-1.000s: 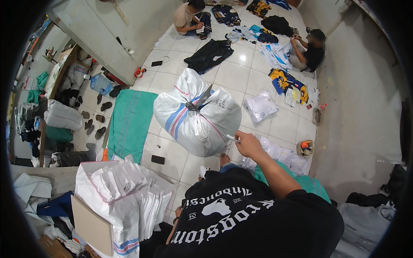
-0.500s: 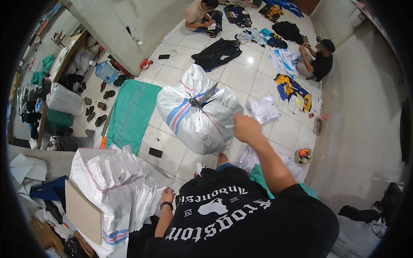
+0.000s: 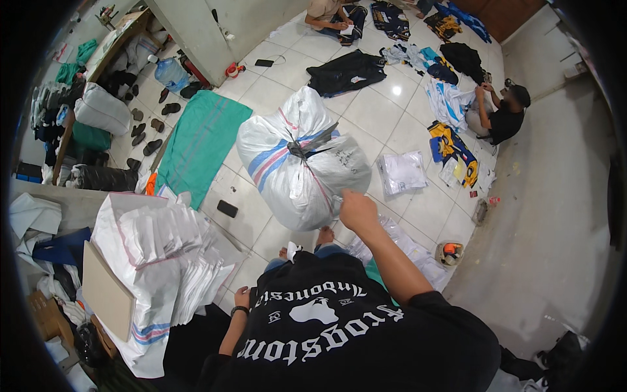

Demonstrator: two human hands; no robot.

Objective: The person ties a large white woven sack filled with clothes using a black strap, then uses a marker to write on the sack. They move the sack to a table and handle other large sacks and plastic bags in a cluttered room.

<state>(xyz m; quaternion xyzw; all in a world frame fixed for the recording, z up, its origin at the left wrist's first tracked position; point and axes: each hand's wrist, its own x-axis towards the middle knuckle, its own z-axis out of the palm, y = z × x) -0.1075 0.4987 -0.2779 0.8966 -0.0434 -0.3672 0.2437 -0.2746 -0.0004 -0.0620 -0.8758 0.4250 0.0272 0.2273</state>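
Observation:
A bulging white woven sack (image 3: 281, 189) with blue and pink stripes stands in front of me. Black strapping (image 3: 302, 150) ties its gathered top. My right hand (image 3: 358, 210) is closed on a small corner of the sack at its near right side, the arm reaching forward. Low at my left side hangs my left hand (image 3: 242, 298), its fingers loose and holding nothing, partly hidden by my black shirt. Closest to it is an open white sack (image 3: 157, 307) stuffed with stacked white packets (image 3: 196, 261).
A green woven sheet (image 3: 202, 144) lies left of the tied sack, near a dark phone (image 3: 227, 208). Clear-wrapped packs (image 3: 402, 173) and a small basket (image 3: 450, 253) sit to the right. Farther off, two people (image 3: 506, 114) (image 3: 333, 19) sit among spread garments (image 3: 346, 72).
My view has shifted slightly. My right hand has moved left and a little lower against the tied sack, still gripping its corner. The left hand has drawn in closer to my side.

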